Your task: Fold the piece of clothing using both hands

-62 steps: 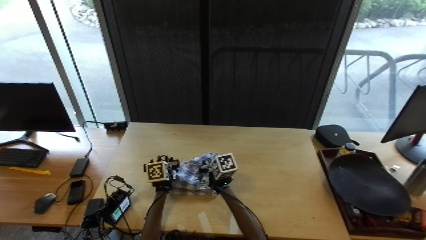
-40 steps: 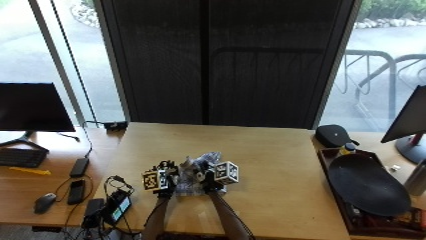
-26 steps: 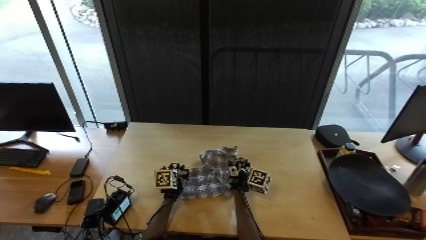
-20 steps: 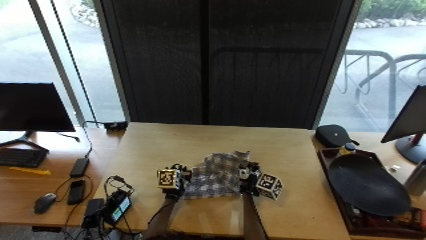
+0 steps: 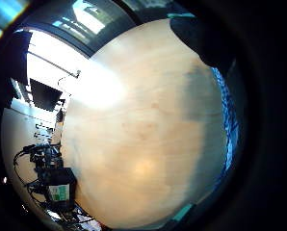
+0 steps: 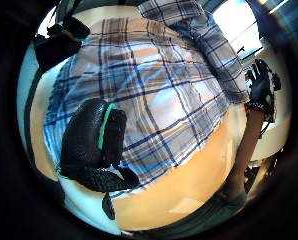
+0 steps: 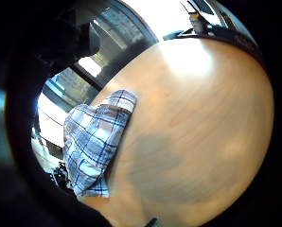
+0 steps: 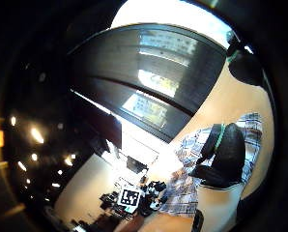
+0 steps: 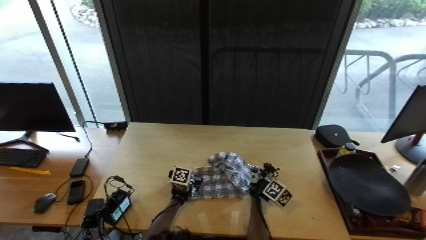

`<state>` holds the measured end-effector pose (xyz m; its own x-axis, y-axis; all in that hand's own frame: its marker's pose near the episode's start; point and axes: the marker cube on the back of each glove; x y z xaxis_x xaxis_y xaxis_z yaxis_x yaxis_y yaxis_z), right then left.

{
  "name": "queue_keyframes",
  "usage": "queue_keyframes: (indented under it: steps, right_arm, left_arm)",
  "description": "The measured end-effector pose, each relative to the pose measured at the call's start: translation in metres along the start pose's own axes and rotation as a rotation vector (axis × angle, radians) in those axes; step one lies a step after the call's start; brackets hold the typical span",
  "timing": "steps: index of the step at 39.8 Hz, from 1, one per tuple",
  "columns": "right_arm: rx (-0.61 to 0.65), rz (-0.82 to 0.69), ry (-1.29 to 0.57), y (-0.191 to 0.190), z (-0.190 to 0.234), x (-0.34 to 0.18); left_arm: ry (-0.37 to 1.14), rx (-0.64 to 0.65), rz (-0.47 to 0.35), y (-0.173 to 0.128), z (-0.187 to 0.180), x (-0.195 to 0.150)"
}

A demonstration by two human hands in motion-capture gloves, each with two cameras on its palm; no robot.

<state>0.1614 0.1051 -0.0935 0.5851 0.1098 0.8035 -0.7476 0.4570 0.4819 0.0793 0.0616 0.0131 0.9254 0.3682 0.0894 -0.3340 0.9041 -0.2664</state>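
Shirt (image 9: 223,179): blue-and-white plaid, rumpled, lying on the wooden table (image 9: 200,150), lower centre of the outside view, between both hands.
Left hand (image 9: 181,186): at the shirt's left edge, fingers curled, pinching the cloth.
Right hand (image 9: 261,184): at the shirt's right edge, thumb grasping the cloth.
Tray (image 9: 367,184): dark, at right of the frame.
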Motion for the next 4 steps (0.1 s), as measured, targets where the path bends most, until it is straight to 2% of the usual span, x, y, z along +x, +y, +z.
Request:
queue_keyframes:
  steps: [2, 4]
  right_arm:
    - [0.034, -0.086, 0.067, 0.001, 0.004, -0.001]
    - [-0.016, -0.043, 0.123, 0.009, 0.006, -0.001]
  left_arm:
    - [0.022, 0.029, 0.008, -0.005, 0.002, 0.005]
    - [0.037, 0.060, 0.011, -0.011, 0.003, 0.008]
